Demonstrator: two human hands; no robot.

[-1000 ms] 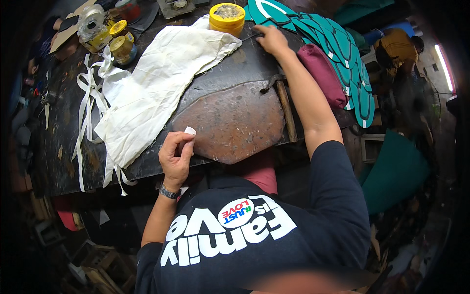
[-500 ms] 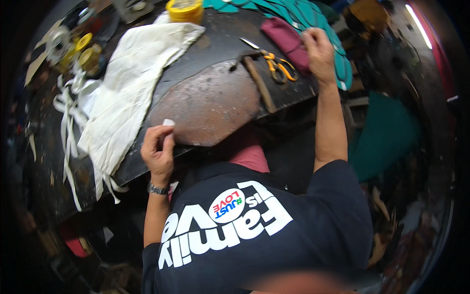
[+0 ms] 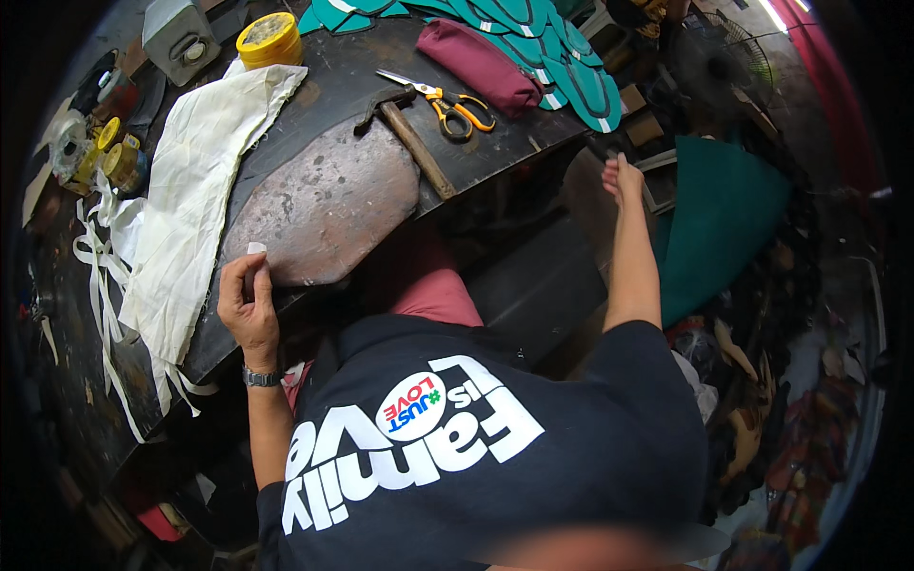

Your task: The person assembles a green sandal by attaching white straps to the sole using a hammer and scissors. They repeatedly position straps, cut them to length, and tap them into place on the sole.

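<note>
1. The left hand (image 3: 248, 309) is pinching a small white piece (image 3: 256, 248) between thumb and fingertips, and that piece is sitting just over the lower left end of the brown slab (image 3: 328, 205), the landmark here.
2. The right hand (image 3: 624, 181) is hanging well to the right of the slab, beyond the edge of the black table (image 3: 333, 90). Its fingers are curling inward near something dark; whether they are gripping it, I cannot tell.
3. The step in hand is, as I judge it, one of keeping the white piece ready on the left while the right arm is working out to the side. Any move is calling for a steady pinch, since the piece is so small.
4. A hammer (image 3: 419, 152) is lying just beside the slab's upper right, with orange-and-black scissors (image 3: 434, 94) beyond it, then a maroon pouch (image 3: 476, 68) and green sole-shaped pieces (image 3: 583, 84) farther off.
5. A white cloth (image 3: 205, 181) is spreading left of the slab.
6. As for writing, the dark shirt (image 3: 571, 371), below the slab, is bearing bold white lettering and a white oval badge with coloured lettering. No label on the yellow tub (image 3: 268, 43), above the slab, is showing legibly.
</note>
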